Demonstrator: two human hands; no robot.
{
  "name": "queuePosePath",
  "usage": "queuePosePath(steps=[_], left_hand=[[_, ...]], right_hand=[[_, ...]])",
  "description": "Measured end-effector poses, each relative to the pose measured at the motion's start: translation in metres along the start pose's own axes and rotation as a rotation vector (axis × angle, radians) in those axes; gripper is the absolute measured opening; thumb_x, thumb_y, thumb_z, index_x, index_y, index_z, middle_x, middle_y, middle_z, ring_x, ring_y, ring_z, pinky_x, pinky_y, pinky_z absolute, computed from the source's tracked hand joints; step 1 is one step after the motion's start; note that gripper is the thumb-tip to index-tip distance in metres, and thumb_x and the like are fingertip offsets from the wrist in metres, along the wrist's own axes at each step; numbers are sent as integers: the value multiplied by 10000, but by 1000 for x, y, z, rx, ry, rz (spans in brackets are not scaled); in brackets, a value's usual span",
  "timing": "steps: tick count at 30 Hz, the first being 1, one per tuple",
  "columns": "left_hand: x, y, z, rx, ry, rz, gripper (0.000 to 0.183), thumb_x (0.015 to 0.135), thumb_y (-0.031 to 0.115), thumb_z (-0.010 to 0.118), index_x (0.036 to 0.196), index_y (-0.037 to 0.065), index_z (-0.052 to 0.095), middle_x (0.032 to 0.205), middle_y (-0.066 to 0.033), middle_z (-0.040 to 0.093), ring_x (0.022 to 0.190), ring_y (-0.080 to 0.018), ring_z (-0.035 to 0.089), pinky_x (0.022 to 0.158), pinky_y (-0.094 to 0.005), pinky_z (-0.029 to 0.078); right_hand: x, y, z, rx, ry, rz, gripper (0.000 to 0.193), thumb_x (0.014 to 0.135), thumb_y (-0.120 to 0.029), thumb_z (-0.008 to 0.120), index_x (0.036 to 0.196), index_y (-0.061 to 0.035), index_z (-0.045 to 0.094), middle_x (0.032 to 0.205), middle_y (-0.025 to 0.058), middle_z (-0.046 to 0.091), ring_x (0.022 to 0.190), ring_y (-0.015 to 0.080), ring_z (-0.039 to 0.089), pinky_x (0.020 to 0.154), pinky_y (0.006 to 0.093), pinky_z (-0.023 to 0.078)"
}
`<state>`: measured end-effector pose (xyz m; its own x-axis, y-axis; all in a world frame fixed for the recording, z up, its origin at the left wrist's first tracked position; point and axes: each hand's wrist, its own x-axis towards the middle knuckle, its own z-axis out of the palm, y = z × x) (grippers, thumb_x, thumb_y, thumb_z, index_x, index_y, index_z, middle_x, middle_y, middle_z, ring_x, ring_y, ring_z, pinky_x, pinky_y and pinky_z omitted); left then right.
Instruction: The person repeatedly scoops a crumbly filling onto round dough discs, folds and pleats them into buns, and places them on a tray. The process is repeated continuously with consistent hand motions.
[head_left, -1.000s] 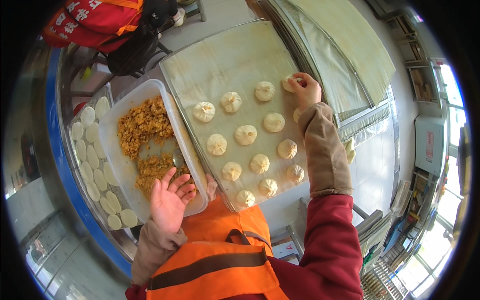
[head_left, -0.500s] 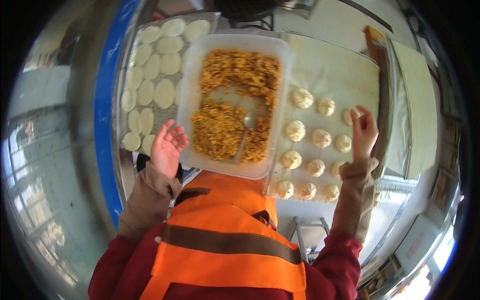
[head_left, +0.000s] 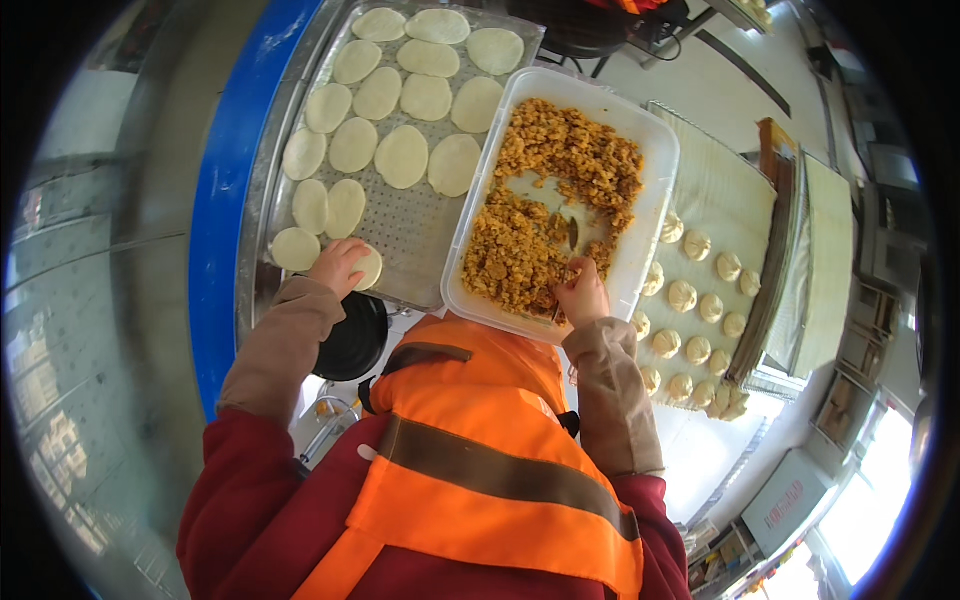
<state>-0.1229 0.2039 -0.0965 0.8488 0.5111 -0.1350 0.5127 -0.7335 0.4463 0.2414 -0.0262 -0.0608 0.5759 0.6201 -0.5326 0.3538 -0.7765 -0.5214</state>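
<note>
Between dough rounds and buns stands a tub.

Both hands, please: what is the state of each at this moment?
Left hand: fingers on a dough round; whether it grips cannot be told.
Right hand: fingers closed, apparently on the handle of the spoon.

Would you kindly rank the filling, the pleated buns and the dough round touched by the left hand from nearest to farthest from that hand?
In the head view, from the left hand:
1. Dough round: at its fingertips.
2. Filling: to its right, in the plastic tub.
3. Pleated buns: farther right, beyond the tub.
</note>
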Motion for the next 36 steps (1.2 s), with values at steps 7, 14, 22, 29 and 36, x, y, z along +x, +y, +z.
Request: queuePosePath(steps=[7,14,22,29,36], left_hand=[[43,5,-26,225,-349,81,417,617,183,778,980,106,587,995,-72,537,966,-288,505,838,-396,424],[43,-1,-33,72,-433,43,294,667,229,757,847,71,585,864,-112,609,854,-329,559,776,-417,442],[17,-12,-54,-403,-314,-308,312,844,251,612,1080,47,606,980,-142,655,905,-269,636,799,-395,493],[28,33,-49,-1859,67,-780,392,893,274,556,1206,39,530,1123,-92,614,1051,-241,588,934,-405,451],[59,116,-54,-2144,-84,-854,334,931,216,537,1216,42,512,1160,-82,601,1087,-242,580,951,-424,466]], right_hand=[[16,-9,-16,-430,-79,137,258,774,-219,586,932,-29,659,886,168,675,853,337,645,760,442,503],[-11,-38,-61,-806,97,15,140,828,-102,529,817,-82,668,805,137,686,788,284,685,664,375,539],[-29,-30,-62,-780,-112,43,201,817,-123,506,856,-49,689,797,175,672,767,354,660,669,442,526],[-37,-6,-46,-631,-47,17,193,828,-145,493,855,-105,680,817,179,660,776,375,639,700,475,509],[-18,-2,-17,-211,82,-143,213,838,-172,507,932,-119,690,817,188,650,799,386,621,724,440,511]])
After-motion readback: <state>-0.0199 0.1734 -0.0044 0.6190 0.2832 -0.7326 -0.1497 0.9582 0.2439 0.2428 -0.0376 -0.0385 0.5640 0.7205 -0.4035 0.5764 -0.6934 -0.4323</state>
